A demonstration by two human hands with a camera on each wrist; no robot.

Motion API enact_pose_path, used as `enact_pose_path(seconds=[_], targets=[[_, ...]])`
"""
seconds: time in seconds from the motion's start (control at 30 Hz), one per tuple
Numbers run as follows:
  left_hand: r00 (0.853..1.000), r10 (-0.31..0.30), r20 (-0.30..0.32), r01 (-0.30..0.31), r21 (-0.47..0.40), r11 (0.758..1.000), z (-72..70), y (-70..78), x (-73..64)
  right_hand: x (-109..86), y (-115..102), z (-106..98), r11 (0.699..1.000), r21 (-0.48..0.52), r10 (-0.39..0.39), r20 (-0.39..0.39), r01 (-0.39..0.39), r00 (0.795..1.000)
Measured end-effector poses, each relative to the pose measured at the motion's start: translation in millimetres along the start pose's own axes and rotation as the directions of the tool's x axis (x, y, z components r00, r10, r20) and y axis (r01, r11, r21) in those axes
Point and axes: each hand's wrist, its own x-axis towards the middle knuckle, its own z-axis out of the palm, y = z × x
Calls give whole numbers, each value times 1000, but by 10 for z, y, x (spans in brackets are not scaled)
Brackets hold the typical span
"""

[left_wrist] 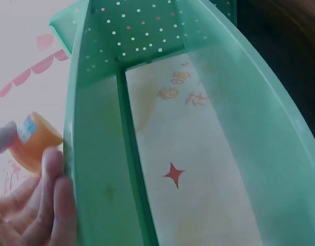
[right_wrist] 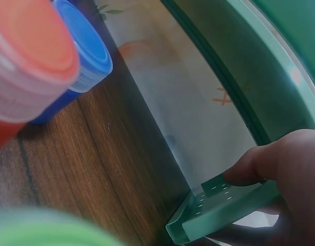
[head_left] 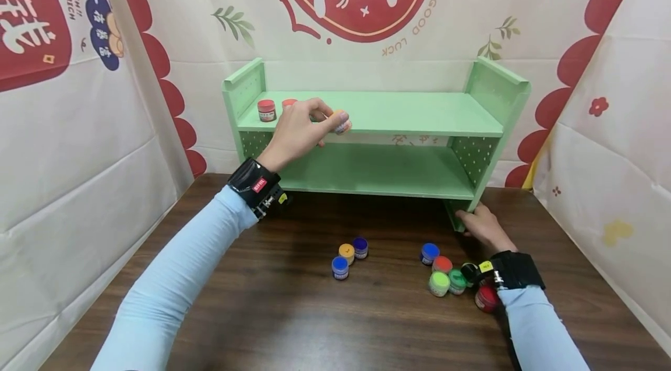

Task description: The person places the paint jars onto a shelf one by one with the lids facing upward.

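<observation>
My left hand (head_left: 301, 127) pinches a small paint jar with an orange-yellow lid (head_left: 342, 122) between thumb and fingers, at the front edge of the top tier of a green two-tier shelf (head_left: 388, 170). In the left wrist view the orange jar (left_wrist: 38, 141) is tilted on its side. Two red-lidded jars stand at the left end of the top tier: one (head_left: 266, 110) in full sight, the other (head_left: 289, 103) partly behind my hand. Low at the right, my right hand (head_left: 484, 226) grips the shelf's right leg (right_wrist: 229, 205), thumb on its inner side.
On the brown table (head_left: 293, 313) stand two blue jars and a yellow-lidded jar (head_left: 346, 252) at the middle. Several more jars, including a light green one (head_left: 439, 283) and a red one (head_left: 486, 299), cluster near my right wrist. A printed cloth (head_left: 199, 68) hangs behind the shelf.
</observation>
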Motion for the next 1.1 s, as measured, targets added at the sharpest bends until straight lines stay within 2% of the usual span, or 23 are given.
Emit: enact_pose_path(seconds=[0.17, 0.27, 0.4, 0.57, 0.87, 1.1], targets=[[998, -39, -40, 41, 60, 997, 18, 67, 69, -11, 10, -7, 1000, 2, 11, -1, -11, 1000], [998, -51, -42, 55, 113, 992, 38, 100, 90, -14, 13, 5, 1000, 2, 22, -3, -22, 1000], [999, -37, -34, 43, 198, 979, 58, 128, 123, -11, 15, 21, 999, 18, 30, -1, -30, 1000], [999, -6, -34, 15, 263, 965, 72, 157, 186, -9, 9, 19, 999, 29, 30, -5, -30, 1000], [1000, 7, -26, 3, 387, 922, 90, 162, 246, -5, 1, 29, 999, 27, 20, -12, -20, 1000], [997, 56, -52, -24, 478, 878, 162, 116, 293, -20, -4, 23, 999, 28, 26, -12, -26, 1000]])
